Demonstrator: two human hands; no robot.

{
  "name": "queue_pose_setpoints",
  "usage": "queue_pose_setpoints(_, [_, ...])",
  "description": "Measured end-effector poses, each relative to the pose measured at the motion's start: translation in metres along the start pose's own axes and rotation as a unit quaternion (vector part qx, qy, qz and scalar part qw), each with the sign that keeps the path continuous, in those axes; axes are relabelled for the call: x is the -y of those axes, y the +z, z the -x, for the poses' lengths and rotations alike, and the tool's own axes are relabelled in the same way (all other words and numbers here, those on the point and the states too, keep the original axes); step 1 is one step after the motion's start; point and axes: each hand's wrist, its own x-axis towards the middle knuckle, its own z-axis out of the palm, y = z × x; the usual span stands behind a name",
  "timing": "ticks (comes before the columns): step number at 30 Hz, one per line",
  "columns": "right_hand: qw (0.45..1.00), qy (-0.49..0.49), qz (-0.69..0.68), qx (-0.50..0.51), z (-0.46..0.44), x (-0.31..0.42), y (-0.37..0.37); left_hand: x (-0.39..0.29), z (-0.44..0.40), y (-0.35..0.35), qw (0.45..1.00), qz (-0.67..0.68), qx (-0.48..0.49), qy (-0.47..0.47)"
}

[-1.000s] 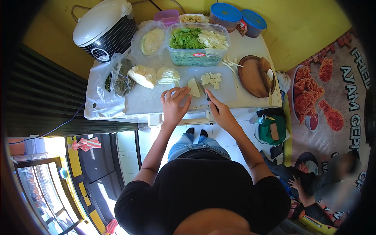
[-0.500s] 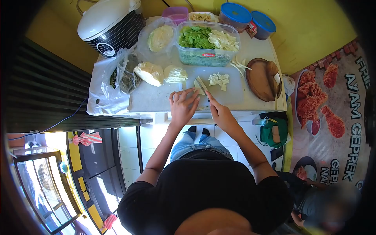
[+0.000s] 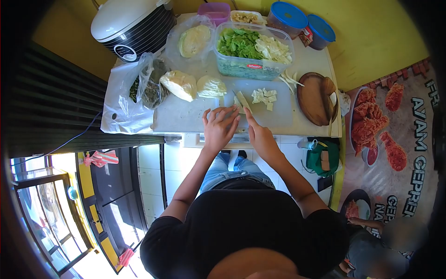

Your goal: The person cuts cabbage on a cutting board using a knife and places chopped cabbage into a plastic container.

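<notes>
Coming closer together since the earlier frame are the bare left hand and bare right hand. The left is spreading its bent fingers by a pale, flat-sided food block; the right is gripping a thin knife. They seem to be cutting the block, which is lying on the whitish plastic board. Another cut would be needing fingertips clear of the blade.

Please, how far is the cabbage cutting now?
Partly done: cut pieces lie on the cutting board, and chopped cabbage sits in the plastic container. In hand: the left hand steadies a piece; the right hand holds the knife at it. Probably left: the larger chunks beside the board, if all are wanted.
</notes>
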Motion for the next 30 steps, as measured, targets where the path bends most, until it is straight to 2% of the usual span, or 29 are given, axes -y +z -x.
queue_pose_setpoints(4, [1.0, 0.006, 0.006, -0.015, 0.001, 0.003, 0.001, 0.001, -0.001, 0.001, 1.0, -0.004, -0.013, -0.001])
queue_pose_setpoints(13, [0.998, 0.049, -0.014, 0.037, 0.06, -0.001, -0.021, -0.001, -0.002, 0.002, 1.0, 0.0, -0.029, -0.001])
queue_pose_setpoints(18, [0.993, 0.07, -0.077, 0.056, 0.068, -0.01, -0.034, 0.005, 0.0, -0.004, 1.0, 0.02, -0.021, 0.002])
queue_pose_setpoints(24, [0.993, 0.091, -0.082, -0.002, 0.076, -0.023, -0.049, -0.003, -0.028, -0.019, 0.999, 0.047, 0.004, 0.023])
queue_pose_setpoints(26, [0.991, 0.091, -0.096, -0.017, 0.075, -0.024, -0.049, -0.001, -0.039, -0.017, 0.993, 0.076, 0.03, 0.082])
queue_pose_setpoints(27, [0.991, 0.091, -0.096, -0.018, 0.074, -0.023, -0.048, 0.003, -0.04, -0.014, 0.993, 0.077, 0.03, 0.083])
queue_pose_setpoints(29, [0.99, 0.075, -0.115, -0.04, 0.07, -0.019, -0.044, 0.013, -0.038, -0.006, 0.983, 0.064, 0.085, 0.149])
queue_pose_setpoints(30, [0.989, 0.076, -0.116, -0.042, 0.067, -0.016, -0.043, 0.011, -0.036, -0.006, 0.983, 0.064, 0.086, 0.151])
